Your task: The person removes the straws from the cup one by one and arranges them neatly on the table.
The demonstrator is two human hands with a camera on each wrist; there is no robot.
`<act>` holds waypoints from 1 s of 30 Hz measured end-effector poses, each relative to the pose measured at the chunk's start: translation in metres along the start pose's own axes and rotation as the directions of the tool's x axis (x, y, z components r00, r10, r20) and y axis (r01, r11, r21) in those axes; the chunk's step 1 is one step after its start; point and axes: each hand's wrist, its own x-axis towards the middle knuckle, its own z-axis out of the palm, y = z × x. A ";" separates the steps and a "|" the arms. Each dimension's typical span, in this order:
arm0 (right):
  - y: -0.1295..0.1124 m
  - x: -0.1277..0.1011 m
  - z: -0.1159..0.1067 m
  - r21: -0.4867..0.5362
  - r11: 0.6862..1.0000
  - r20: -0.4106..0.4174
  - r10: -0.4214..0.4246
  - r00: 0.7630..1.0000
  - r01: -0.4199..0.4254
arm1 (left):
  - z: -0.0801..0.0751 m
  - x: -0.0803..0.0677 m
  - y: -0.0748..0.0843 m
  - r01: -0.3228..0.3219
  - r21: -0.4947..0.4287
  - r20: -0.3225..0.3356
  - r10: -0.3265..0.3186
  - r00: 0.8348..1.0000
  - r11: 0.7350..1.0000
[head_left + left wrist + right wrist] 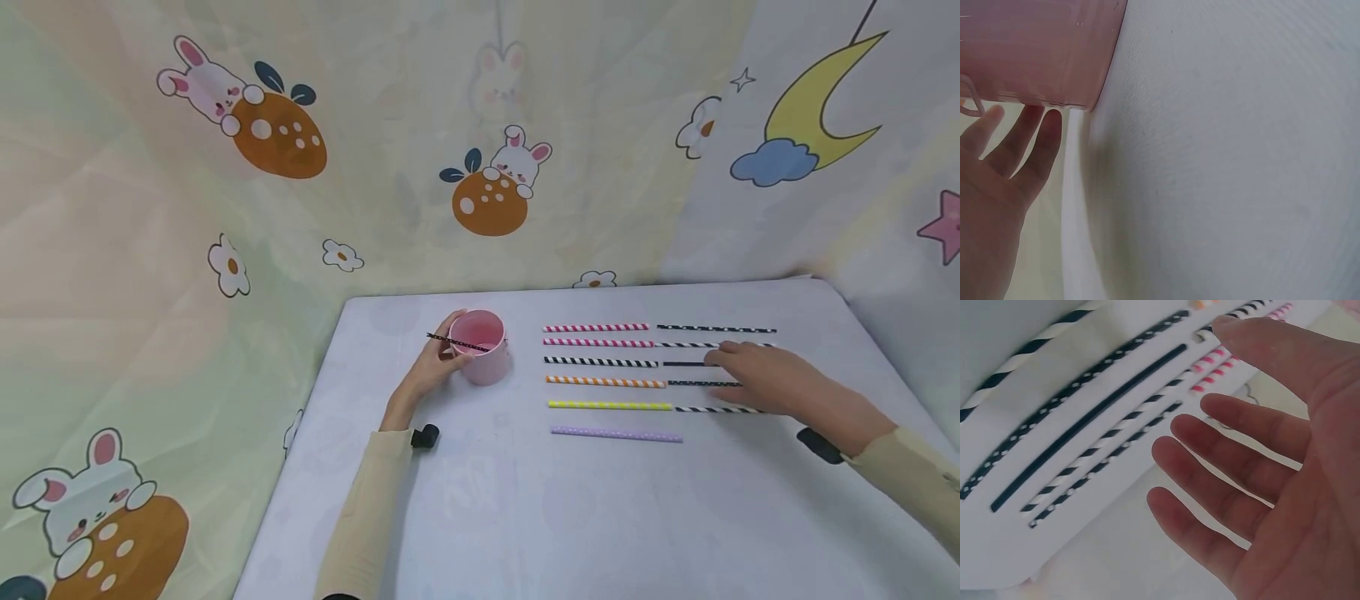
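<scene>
My left hand [427, 371] holds a pink cup [486, 368] at its left side, thumb near the front and fingers round the back. A black patterned paper straw [438, 337] slants across the cup's rim, its outer end sticking out over the hand. In the left wrist view, fingertips [1052, 125] meet the cup's wall beside a small loop handle [974, 103]. Over the right column of straws hovers my right hand [787, 379], palm down with nothing in it. Below its spread fingers [1200, 465], the right wrist view shows a plain black straw [1085, 431] between striped and dotted ones.
Left-column straws include pink-striped [596, 328], black-and-white [600, 362], orange [605, 382], yellow [610, 405] and lilac [617, 434] ones. A black dotted straw [716, 329] tops the right column. The white table [562, 517] backs onto a printed cloth [600, 167].
</scene>
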 end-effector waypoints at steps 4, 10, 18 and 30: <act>-0.014 0.006 -0.009 0.030 0.999 -0.046 -0.030 0.999 0.031 | 0.000 0.000 0.000 0.001 -0.001 -0.002 -0.001 1.000 1.000; -0.038 0.021 -0.019 0.086 0.993 -0.082 -0.068 0.994 0.075 | -0.001 0.001 0.000 0.029 -0.019 0.008 -0.028 1.000 0.999; -0.066 0.045 -0.033 0.167 0.984 -0.051 -0.045 0.998 0.053 | -0.003 -0.003 0.020 0.051 -0.011 0.043 -0.051 0.998 0.999; -0.104 0.071 -0.043 0.234 0.961 -0.135 -0.116 0.984 0.146 | -0.004 -0.009 0.034 0.049 -0.023 0.055 -0.048 0.997 0.999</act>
